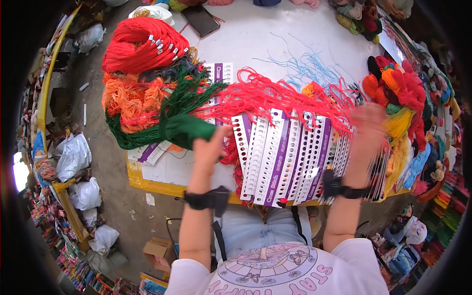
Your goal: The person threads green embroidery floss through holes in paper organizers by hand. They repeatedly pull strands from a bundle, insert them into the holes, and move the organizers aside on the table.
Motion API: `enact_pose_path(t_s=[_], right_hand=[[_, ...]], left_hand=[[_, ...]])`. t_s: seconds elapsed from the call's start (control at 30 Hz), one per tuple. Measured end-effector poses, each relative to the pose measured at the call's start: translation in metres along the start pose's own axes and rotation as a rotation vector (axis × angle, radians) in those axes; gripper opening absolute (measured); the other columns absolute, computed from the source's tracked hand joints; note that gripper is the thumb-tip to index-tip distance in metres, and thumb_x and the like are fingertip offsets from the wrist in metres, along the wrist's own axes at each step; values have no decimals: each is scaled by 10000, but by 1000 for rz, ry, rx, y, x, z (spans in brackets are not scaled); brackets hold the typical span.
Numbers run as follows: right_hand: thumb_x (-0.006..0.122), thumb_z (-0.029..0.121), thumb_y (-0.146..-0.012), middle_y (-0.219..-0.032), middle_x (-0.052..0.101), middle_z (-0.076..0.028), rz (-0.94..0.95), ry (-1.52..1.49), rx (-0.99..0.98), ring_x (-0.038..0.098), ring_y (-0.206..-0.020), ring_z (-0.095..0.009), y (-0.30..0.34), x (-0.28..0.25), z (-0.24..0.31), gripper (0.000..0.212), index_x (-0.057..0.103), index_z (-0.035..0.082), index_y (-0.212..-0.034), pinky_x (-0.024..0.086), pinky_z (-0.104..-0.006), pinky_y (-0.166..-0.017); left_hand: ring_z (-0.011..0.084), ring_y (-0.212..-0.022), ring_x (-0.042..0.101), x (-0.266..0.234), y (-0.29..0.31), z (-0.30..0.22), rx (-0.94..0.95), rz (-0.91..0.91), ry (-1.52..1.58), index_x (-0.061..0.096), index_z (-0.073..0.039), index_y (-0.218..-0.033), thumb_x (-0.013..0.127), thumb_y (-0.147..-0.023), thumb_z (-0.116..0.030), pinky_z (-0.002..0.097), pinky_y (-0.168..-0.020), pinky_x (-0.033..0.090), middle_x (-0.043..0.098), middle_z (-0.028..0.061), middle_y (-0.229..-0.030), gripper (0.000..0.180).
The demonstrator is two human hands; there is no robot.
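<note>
At the near edge of the white desk (pixel 275 34), my left hand (pixel 210 147) is clenched on a green thread bundle (pixel 184 129), just beside the fanned row of punched white-and-purple cards (pixel 282 157) strung with red thread (pixel 275 98). My right hand (pixel 366 130) is blurred at the cards' right end; can't tell its grip. Thread looks light, soft, limp and snag-prone, so I pinch it near the bunched end. Cards seem thin, stiff; best held by edges.

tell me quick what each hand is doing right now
Left hand: closed on a bundle of dark green thread.
Right hand: blurred by motion, over the punched cards and red threads; grip cannot be told.
</note>
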State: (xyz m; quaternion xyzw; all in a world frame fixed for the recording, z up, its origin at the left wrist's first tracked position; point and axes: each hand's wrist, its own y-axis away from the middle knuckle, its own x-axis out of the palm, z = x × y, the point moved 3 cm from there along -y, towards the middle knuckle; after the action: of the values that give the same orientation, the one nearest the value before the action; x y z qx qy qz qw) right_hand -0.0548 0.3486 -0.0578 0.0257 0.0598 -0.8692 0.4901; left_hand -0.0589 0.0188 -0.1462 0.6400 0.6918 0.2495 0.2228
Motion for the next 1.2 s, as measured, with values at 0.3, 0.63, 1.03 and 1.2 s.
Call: enact_pose_path(t_s=[0.3, 0.63, 1.03, 1.2], right_hand=[[549, 23, -787, -686, 567, -2, 523, -52, 535, 519, -585, -52, 79, 136, -106, 194, 575, 25, -979, 406, -190, -513], [587, 68, -705, -649, 587, -37, 557, 268, 429, 549, -569, -102, 83, 144, -107, 269, 538, 31, -967, 437, -248, -542], [589, 89, -726, -631, 571, -49, 503, 221, 388, 560, -579, -126, 82, 138, -101, 239, 543, 32, -954, 439, -261, -560], [615, 112, -718, -716, 568, -75, 453, 158, 398, 576, -660, -170, 92, 147, -98, 266, 543, 39, -963, 453, -276, -617]], left_hand=[[44, -434, 422, 47, -33, 48, -79, 102, -10, 614, -19, -774, 638, -770, -176, 199, -385, 336, 547, -14, -610, 159], [39, -432, 398, 35, -33, 49, -197, 335, 169, 558, -43, -758, 589, -816, -146, 198, -387, 306, 501, -35, -584, 122], [42, -423, 322, 24, -24, 18, -150, 535, 514, 535, 18, -924, 433, -888, -186, 185, -400, 306, 492, 22, -683, 231], [43, -460, 407, 31, -31, 44, 458, 270, -414, 615, -66, -902, 592, -799, -185, 202, -404, 331, 512, -29, -628, 159]])
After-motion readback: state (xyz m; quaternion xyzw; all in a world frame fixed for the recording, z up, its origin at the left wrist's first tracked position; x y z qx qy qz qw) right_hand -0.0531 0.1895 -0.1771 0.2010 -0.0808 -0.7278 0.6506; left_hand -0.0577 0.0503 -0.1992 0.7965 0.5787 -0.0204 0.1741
